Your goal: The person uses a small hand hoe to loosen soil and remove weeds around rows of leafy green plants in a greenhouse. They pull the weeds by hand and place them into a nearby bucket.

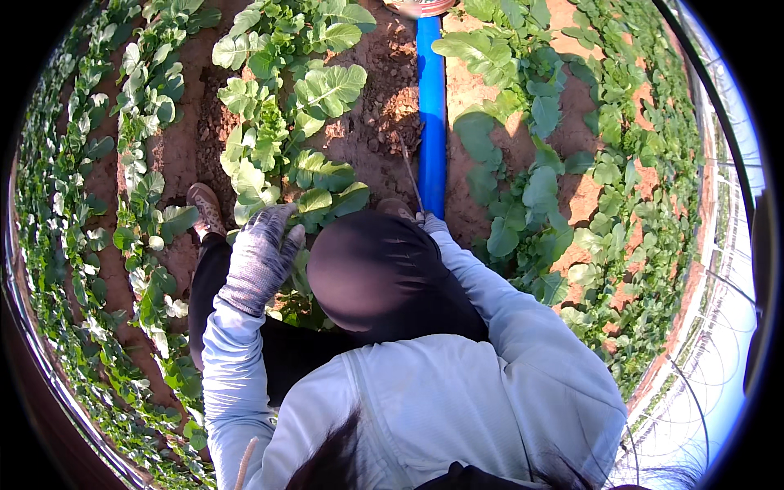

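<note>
My left hand, in a grey knitted glove, is at the edge of a row of leafy green plants. Its fingers are stretched out over the near leaves, the thumb apart, and it holds nothing I can see. Beyond my bent knee, my right hand shows only in part, also gloved. Its fingers are closed round the lower end of a thin stick, which points away over the soil beside a blue hose. What lies below the right hand is hidden by the knee.
More leafy rows stand to the right and far left, with reddish soil between them. A round container shows at the top edge, by the hose's far end. My shoe is planted left of the near row. Pale framework curves along the right rim.
</note>
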A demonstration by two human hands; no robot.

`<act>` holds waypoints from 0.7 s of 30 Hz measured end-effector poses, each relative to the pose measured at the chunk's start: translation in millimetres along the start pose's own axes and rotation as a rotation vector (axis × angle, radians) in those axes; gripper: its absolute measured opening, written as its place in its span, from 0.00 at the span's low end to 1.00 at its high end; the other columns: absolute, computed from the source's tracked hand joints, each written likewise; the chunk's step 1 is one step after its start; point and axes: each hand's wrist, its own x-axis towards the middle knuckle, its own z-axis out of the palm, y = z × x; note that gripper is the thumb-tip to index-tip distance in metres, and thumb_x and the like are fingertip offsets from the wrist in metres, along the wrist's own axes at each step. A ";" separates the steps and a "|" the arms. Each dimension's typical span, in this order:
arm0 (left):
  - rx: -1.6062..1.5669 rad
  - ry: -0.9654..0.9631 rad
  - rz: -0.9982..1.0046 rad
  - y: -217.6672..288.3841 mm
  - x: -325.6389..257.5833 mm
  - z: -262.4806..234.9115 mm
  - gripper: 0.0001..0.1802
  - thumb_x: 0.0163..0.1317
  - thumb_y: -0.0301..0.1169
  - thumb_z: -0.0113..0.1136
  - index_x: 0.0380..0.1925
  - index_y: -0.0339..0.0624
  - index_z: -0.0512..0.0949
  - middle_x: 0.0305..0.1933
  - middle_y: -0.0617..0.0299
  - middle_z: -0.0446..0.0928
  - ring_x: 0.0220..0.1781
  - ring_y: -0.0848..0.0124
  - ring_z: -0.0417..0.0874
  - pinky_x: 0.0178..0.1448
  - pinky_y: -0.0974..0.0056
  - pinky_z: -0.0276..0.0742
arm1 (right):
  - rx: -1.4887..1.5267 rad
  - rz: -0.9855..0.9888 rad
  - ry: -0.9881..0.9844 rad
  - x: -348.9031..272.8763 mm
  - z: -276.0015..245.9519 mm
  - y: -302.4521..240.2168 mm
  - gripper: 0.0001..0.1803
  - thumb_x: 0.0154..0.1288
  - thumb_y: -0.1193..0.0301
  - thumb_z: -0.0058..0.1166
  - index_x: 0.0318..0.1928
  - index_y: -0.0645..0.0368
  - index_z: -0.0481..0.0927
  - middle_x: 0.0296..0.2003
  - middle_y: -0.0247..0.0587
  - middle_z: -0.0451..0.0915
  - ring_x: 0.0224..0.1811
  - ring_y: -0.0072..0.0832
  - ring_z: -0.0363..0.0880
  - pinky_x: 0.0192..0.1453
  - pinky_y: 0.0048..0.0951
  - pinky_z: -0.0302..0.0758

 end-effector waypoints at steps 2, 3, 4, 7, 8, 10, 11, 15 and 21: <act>0.014 0.010 -0.008 -6.1 -1.7 3.3 0.19 0.57 0.33 0.56 0.47 0.36 0.72 0.45 0.46 0.75 0.50 0.52 0.74 0.54 0.56 0.69 | 0.038 -0.040 0.008 -8.4 -2.4 -0.5 0.24 0.66 0.53 0.37 0.50 0.58 0.73 0.40 0.61 0.76 0.42 0.54 0.75 0.47 0.44 0.72; 0.020 0.016 -0.013 -7.6 -1.7 4.3 0.19 0.57 0.33 0.56 0.47 0.36 0.72 0.45 0.46 0.75 0.50 0.52 0.74 0.54 0.56 0.69 | 0.029 -0.082 0.051 -4.1 -7.4 -4.4 0.24 0.66 0.53 0.39 0.50 0.58 0.73 0.40 0.61 0.76 0.42 0.54 0.75 0.47 0.43 0.72; 0.026 0.018 -0.019 -11.1 -2.1 6.6 0.19 0.58 0.34 0.56 0.47 0.36 0.72 0.45 0.46 0.75 0.50 0.52 0.75 0.54 0.56 0.70 | 0.019 -0.115 0.086 -6.3 -12.3 -12.5 0.23 0.66 0.54 0.40 0.49 0.59 0.74 0.40 0.60 0.76 0.42 0.54 0.75 0.47 0.43 0.72; 0.001 0.001 -0.042 -7.6 0.4 7.2 0.18 0.58 0.34 0.57 0.47 0.36 0.73 0.44 0.46 0.75 0.48 0.52 0.76 0.53 0.57 0.71 | 0.152 -0.314 0.337 6.2 -20.5 -23.8 0.11 0.65 0.67 0.49 0.45 0.57 0.76 0.32 0.43 0.79 0.27 0.34 0.76 0.34 0.33 0.74; 0.013 0.023 -0.033 -11.0 -2.2 6.9 0.18 0.58 0.34 0.57 0.46 0.37 0.73 0.44 0.46 0.76 0.48 0.52 0.76 0.53 0.57 0.71 | 0.330 -0.314 0.249 14.7 -25.0 -29.8 0.13 0.65 0.69 0.47 0.49 0.54 0.73 0.28 0.38 0.77 0.23 0.29 0.73 0.27 0.30 0.72; 0.030 0.035 -0.032 -14.8 -2.5 7.2 0.19 0.57 0.35 0.57 0.47 0.38 0.73 0.44 0.47 0.76 0.48 0.53 0.76 0.53 0.57 0.71 | 0.681 -0.266 0.106 27.7 -41.7 -37.1 0.19 0.66 0.73 0.45 0.57 0.50 0.68 0.22 0.30 0.71 0.15 0.19 0.67 0.15 0.24 0.66; 0.044 0.047 -0.093 -23.6 -11.2 3.3 0.19 0.58 0.35 0.57 0.47 0.38 0.73 0.45 0.47 0.76 0.48 0.53 0.76 0.53 0.57 0.71 | 0.853 -0.154 -0.027 -9.4 -72.6 -87.4 0.20 0.66 0.72 0.45 0.59 0.49 0.67 0.22 0.31 0.72 0.16 0.19 0.68 0.15 0.25 0.67; 0.117 0.065 -0.042 -20.0 0.2 -1.8 0.20 0.60 0.39 0.53 0.47 0.39 0.73 0.45 0.48 0.76 0.49 0.54 0.76 0.54 0.57 0.70 | -0.014 -0.363 0.381 15.5 -99.7 -73.1 0.23 0.64 0.63 0.48 0.57 0.60 0.69 0.47 0.52 0.75 0.38 0.42 0.78 0.38 0.34 0.74; 0.106 0.126 -0.035 -22.7 -3.6 -12.2 0.20 0.60 0.41 0.52 0.47 0.39 0.74 0.43 0.47 0.76 0.46 0.53 0.77 0.51 0.57 0.71 | 0.288 -0.143 0.068 0.9 -109.5 -69.6 0.19 0.64 0.67 0.49 0.54 0.58 0.72 0.39 0.45 0.73 0.33 0.34 0.73 0.33 0.29 0.70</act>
